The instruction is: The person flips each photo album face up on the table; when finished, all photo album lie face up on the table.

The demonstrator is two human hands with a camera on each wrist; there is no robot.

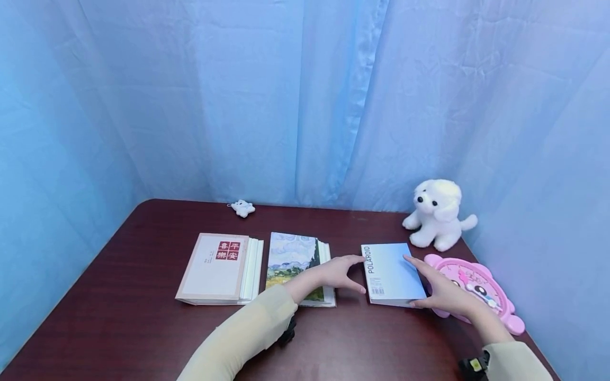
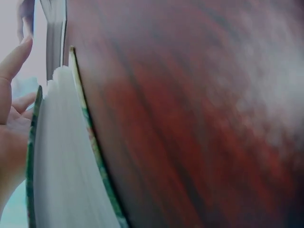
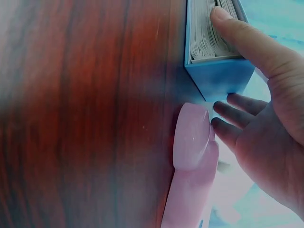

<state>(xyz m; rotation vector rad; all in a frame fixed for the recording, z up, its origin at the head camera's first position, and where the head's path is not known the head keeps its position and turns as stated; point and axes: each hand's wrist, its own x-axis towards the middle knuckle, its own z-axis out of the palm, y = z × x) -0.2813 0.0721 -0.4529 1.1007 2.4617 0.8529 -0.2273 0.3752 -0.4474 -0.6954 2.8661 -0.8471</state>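
A thick photo album (image 1: 394, 272) with a pale blue cover marked POLAROID lies flat on the table, between both hands. My left hand (image 1: 339, 272) is beside its left edge, thumb and fingers spread, nothing between them. The wrist passes over a second album (image 1: 292, 259) with a painted landscape cover. At the right side of the blue album is my right hand (image 1: 440, 288), fingers spread apart. In the right wrist view its thumb (image 3: 247, 40) overlaps the page ends of the album, and its other fingers (image 3: 235, 114) are near the blue spine.
A cream album (image 1: 214, 267) with red characters lies at the left. Near the back edge is a small white star plush (image 1: 243, 208). A white toy dog (image 1: 437, 214) sits at the back right, behind a pink clock (image 1: 481, 288) close to the right hand. Blue curtains enclose the table.
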